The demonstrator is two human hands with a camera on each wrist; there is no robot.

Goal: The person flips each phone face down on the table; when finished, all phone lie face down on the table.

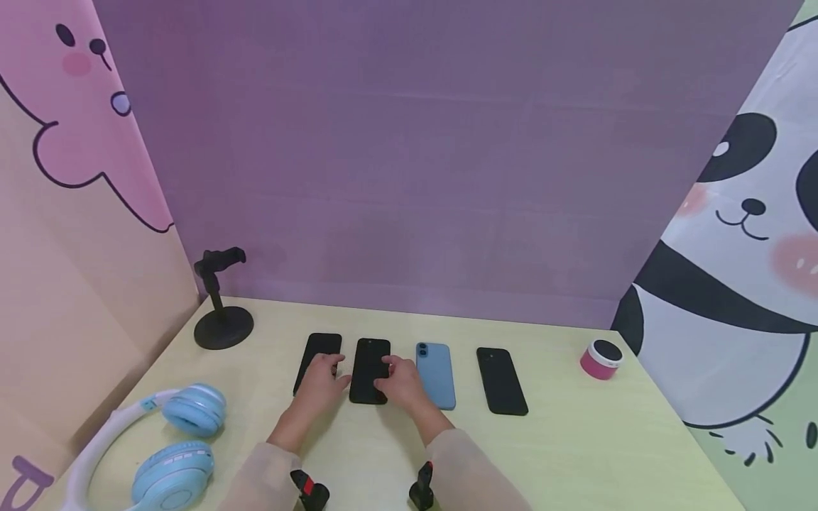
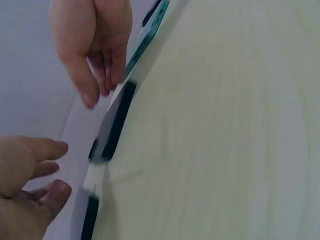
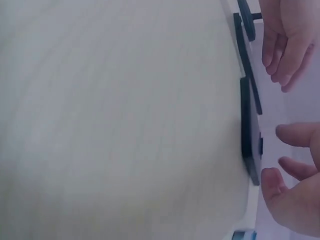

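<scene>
Four smartphones lie in a row on the table. My left hand [image 1: 317,387] is over the lower part of the leftmost black smartphone [image 1: 324,343], hiding some of it, its thumb pointing toward the second black smartphone [image 1: 367,370]. Over that second phone's right edge hovers my right hand [image 1: 404,385], thumb and fingers spread apart. Both wrist views show gaps between thumb and fingers, with nothing held. Just right of the right hand is a light blue smartphone [image 1: 437,377], its camera side up. Farther right lies another black smartphone [image 1: 503,382].
Blue and white headphones [image 1: 174,468] lie at the table's front left. A black stand [image 1: 222,326] rises at the back left corner. Toward the right edge sits a small pink and white round object [image 1: 601,360] with a black top. A purple backdrop [image 1: 434,177] closes off the rear.
</scene>
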